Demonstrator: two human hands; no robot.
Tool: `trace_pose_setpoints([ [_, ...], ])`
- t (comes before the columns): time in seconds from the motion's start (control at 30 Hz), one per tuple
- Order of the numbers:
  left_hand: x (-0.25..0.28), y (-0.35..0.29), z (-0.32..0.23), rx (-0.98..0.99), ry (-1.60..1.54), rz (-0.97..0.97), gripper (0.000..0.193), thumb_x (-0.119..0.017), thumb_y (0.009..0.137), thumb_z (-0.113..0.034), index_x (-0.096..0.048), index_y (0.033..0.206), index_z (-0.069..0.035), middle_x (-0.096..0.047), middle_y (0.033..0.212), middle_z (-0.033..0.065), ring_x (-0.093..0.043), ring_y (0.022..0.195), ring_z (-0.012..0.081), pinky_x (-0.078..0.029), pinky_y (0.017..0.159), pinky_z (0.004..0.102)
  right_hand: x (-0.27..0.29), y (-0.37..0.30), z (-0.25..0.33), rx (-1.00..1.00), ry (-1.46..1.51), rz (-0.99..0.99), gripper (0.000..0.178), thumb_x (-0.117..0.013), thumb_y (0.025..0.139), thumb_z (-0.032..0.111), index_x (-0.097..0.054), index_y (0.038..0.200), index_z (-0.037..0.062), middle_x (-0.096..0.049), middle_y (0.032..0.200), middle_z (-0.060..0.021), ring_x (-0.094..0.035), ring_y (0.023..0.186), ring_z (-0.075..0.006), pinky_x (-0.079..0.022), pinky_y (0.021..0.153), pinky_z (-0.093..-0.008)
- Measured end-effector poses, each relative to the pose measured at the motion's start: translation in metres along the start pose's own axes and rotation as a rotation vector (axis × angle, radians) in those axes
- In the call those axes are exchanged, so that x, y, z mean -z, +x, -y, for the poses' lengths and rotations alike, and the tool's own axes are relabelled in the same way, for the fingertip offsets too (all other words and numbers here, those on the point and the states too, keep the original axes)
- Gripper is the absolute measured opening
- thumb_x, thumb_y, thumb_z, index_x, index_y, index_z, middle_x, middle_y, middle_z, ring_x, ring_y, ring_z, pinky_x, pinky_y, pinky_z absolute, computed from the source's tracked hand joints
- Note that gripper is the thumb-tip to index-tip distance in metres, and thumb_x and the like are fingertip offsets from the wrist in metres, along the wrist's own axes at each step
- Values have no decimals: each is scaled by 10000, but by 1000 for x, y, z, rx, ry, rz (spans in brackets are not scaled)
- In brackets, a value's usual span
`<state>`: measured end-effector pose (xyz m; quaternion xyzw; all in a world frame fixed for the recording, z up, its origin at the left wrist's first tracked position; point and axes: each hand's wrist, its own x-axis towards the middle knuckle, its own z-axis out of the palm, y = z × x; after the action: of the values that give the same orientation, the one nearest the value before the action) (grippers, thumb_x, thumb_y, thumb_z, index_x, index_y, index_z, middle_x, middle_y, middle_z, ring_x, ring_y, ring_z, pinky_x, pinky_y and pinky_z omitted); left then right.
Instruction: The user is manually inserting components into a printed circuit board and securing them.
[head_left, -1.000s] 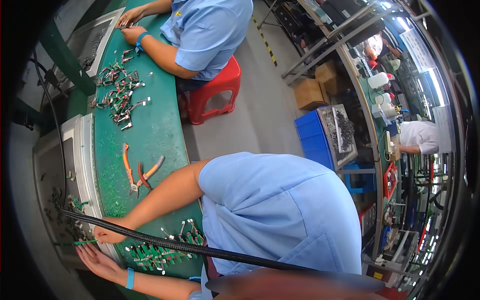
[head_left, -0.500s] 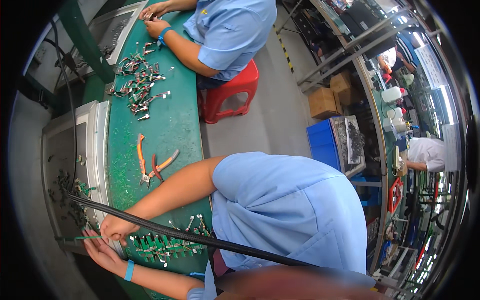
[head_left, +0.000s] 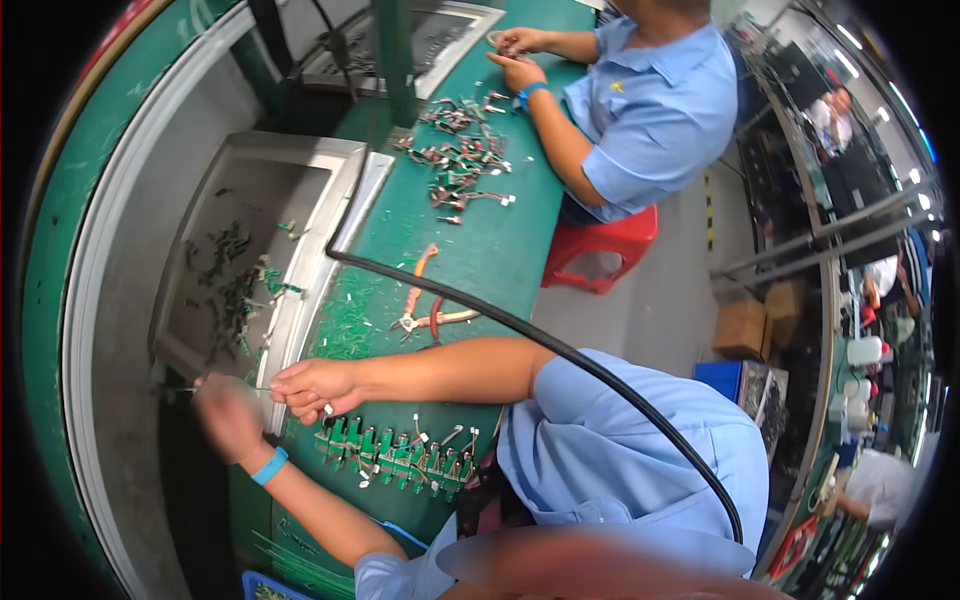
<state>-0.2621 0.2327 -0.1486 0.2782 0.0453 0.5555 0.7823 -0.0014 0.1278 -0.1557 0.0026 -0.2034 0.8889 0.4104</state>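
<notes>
My right hand (head_left: pixel 318 388) is closed, its fingertips pinching one end of a thin green strip (head_left: pixel 263 389). Smeared by motion, my left hand (head_left: pixel 228 415) lies farther left on the same strip, a blue band round its wrist; its fingers cannot be made out. The strip's other end pokes out beyond the left hand over a framed tray (head_left: pixel 310 150). Just below my right hand, a joined row of small green circuit boards (head_left: pixel 400 458) with short wires and white connectors lies on the green table (head_left: pixel 530 190). A pair of orange-handled cutters (head_left: pixel 408 321) rests above my right forearm.
Green scraps (head_left: pixel 240 290) lie in the tray, with small clippings on the table. A black cable (head_left: pixel 480 308) crosses the view above my right arm. Beyond, a co-worker (head_left: pixel 650 110) on a red stool (head_left: pixel 605 250) handles something beside a pile of wired boards (head_left: pixel 460 160).
The view has swung left, so the table and co-worker appear farther right. My hands have drawn apart along the strip; the left, earlier open-palmed beneath it, is now blurred.
</notes>
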Motion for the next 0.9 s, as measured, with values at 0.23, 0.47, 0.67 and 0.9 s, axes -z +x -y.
trace_pose_setpoints([
  [0.23,-90,-1,46,-47,624,-604,386,-624,1162,-219,-577,1425,60,-650,1392,171,-638,1155,203,-530,1073,315,-31,-12,13,158,-555,-192,240,-578,1169,244,-673,1024,78,-530,632,16,-544,561,-129,-497,586,-327],
  [0.47,-52,-6,2,-405,343,-461,414,-583,1178,-232,-560,1426,99,-613,1448,219,-623,1305,267,-500,1193,381,-19,-4,17,107,-672,-179,251,-574,1172,249,-674,1024,74,-532,628,10,-531,555,-126,-508,586,-317],
  [0.67,2,-14,-13,-283,70,-85,483,-579,1182,-287,-535,1457,109,-581,1480,265,-611,1398,323,-462,1246,404,-23,-11,10,-18,-309,12,250,-573,1171,241,-676,1021,70,-537,627,5,-511,549,-120,-511,586,-307],
  [0.9,-106,-4,48,-27,711,-690,516,-593,1177,-286,-514,1513,97,-583,1453,267,-677,1233,294,-505,1165,394,-39,-13,21,111,-171,-83,205,-575,1151,180,-680,1019,63,-547,632,9,-474,544,-108,-494,576,-289],
])
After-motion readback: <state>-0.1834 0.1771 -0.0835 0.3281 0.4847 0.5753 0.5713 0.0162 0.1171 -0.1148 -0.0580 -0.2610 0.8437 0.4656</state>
